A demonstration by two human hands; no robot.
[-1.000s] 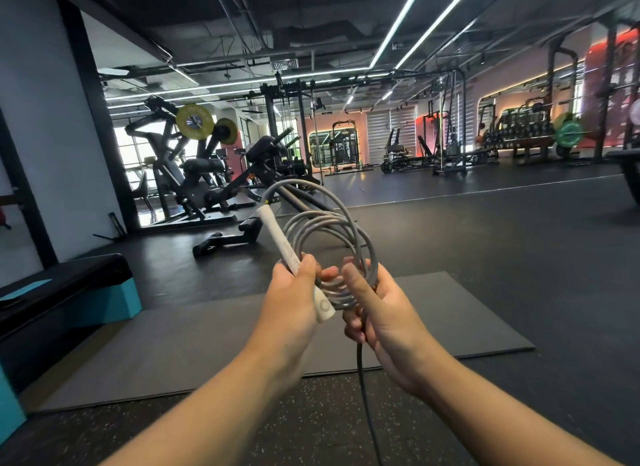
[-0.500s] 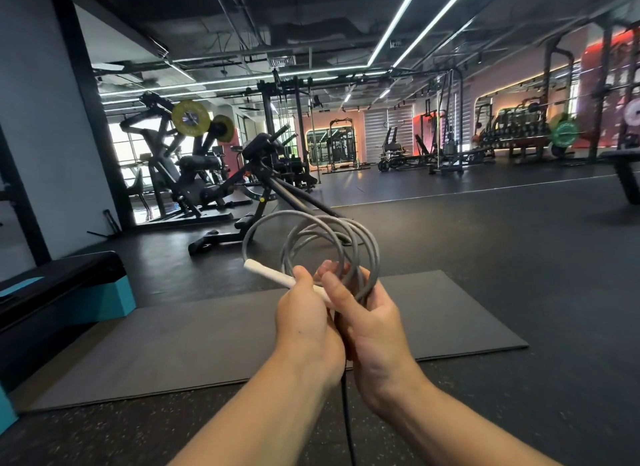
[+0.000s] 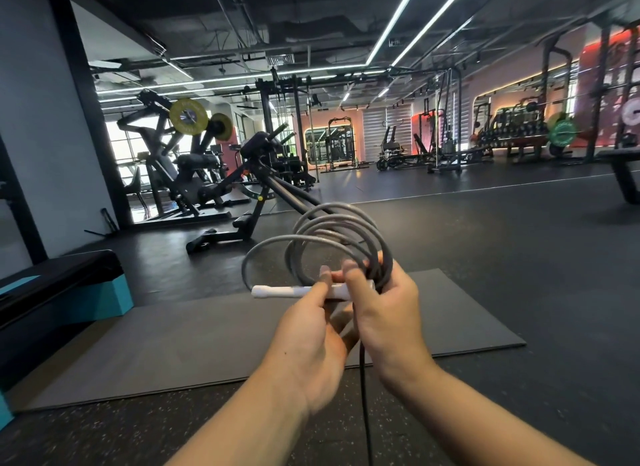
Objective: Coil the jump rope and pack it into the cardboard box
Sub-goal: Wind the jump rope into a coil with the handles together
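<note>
Jump rope [image 3: 341, 238]: grey springy coils held mid-air, white handle [image 3: 298, 291] pointing 9 o'clock; left hand [image 3: 308, 344] pinching handle; right hand [image 3: 388, 313] clamping coils; light, slippery; hold at crossing; tail dangling toward 6

Both bare forearms reach forward from the bottom of the view, converging in front of the chest. The left hand [image 3: 304, 347] shows its back, thumb laid along the white handle [image 3: 294, 291] and fingers curled beneath it. The right hand [image 3: 388, 313] sits just beside it — touching — thumb up and fingers closed through the grey rope coils [image 3: 332, 237].
</note>
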